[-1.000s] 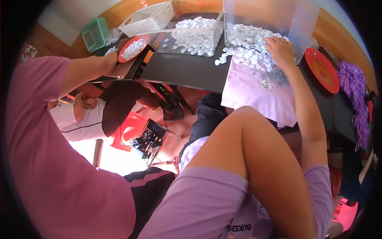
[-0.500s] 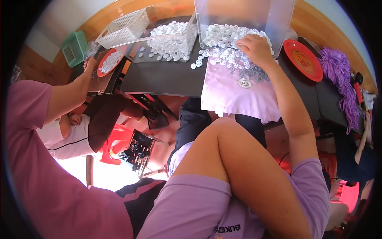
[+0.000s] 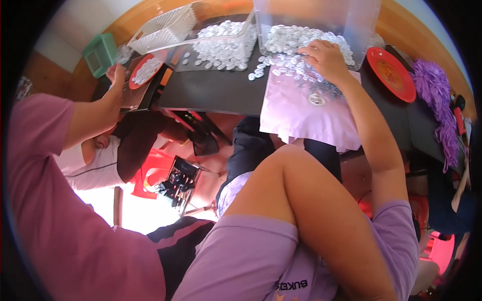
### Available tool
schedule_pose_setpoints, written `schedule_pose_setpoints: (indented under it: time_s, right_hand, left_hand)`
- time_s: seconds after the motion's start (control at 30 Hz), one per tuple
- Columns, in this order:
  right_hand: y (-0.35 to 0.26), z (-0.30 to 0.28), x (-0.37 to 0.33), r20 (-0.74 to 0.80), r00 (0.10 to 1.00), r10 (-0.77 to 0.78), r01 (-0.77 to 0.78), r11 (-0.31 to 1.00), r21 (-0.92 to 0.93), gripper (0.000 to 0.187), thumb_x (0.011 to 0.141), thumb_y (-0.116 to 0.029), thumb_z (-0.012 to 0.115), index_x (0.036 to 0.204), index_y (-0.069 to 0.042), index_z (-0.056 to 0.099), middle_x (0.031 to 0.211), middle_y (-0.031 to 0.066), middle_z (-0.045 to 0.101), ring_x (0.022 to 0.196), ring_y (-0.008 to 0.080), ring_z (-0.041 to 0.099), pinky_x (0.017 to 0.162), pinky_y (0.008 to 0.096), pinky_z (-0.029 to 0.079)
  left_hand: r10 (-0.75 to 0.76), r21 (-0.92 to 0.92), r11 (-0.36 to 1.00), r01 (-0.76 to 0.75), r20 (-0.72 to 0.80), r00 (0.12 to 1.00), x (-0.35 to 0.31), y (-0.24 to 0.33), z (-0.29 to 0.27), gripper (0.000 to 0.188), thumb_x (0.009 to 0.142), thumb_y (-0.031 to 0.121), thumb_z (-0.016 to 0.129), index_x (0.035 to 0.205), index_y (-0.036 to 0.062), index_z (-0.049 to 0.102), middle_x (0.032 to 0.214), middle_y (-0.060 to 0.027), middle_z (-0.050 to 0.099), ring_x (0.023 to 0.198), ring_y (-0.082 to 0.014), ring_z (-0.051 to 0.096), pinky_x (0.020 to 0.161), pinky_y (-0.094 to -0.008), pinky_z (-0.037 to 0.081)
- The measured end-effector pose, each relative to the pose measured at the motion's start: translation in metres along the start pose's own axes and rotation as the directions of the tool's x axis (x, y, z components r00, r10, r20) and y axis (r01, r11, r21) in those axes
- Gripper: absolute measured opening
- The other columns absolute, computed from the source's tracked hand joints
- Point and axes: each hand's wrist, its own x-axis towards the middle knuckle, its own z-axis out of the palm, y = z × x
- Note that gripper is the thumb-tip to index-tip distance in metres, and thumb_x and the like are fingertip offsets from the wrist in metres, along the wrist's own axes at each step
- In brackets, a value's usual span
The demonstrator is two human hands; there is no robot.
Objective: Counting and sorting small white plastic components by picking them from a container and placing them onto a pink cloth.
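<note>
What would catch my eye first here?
Probably the small white pieces, heaped in and spilling in front of a clear box right of top centre, with the right hand over them. Farther right, a red plate and a shaggy purple bundle stand out.

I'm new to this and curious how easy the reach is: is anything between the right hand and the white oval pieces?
Nothing visible: the right hand is at the white oval pieces, which spread onto the pink cloth. The tall clear panel stands beyond them, out of the way.
</note>
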Motion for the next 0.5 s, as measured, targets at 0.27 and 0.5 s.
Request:
schedule_pose_setpoints:
  time_s: [0.27, 0.5]
  right_hand:
    - [0.017, 0.001, -0.003, 0.002, 0.989, 0.148, -0.148, 0.989, 0.026, 0.013, 0.086, -0.023, 0.06, 0.096, -0.019, 0.069, 0.089, -0.0005, 0.062, 0.095, 0.0204, 0.06, 0.081, 0.0399, 0.041]
    - [0.0, 0.017, 0.019, -0.029, 0.993, 0.114, -0.111, 0.99, 0.093, 0.013, 0.086, -0.024, 0.06, 0.089, -0.017, 0.07, 0.083, -0.0005, 0.062, 0.09, 0.0206, 0.061, 0.078, 0.0396, 0.041]
  left_hand:
    - [-0.015, 0.039, 0.999, 0.016, -0.03, 0.999, 0.019, -0.07, -0.046, 0.027, 0.091, 0.019, 0.057, 0.107, -0.0025, 0.061, 0.101, -0.0105, 0.065, 0.09, -0.0235, 0.06, 0.08, -0.0337, 0.046]
    - [0.027, 0.074, 0.997, -0.026, -0.007, 1.0, 0.049, -0.094, -0.088, 0.029, 0.093, 0.021, 0.055, 0.109, -0.0031, 0.061, 0.103, -0.0109, 0.065, 0.091, -0.024, 0.059, 0.081, -0.0339, 0.046]
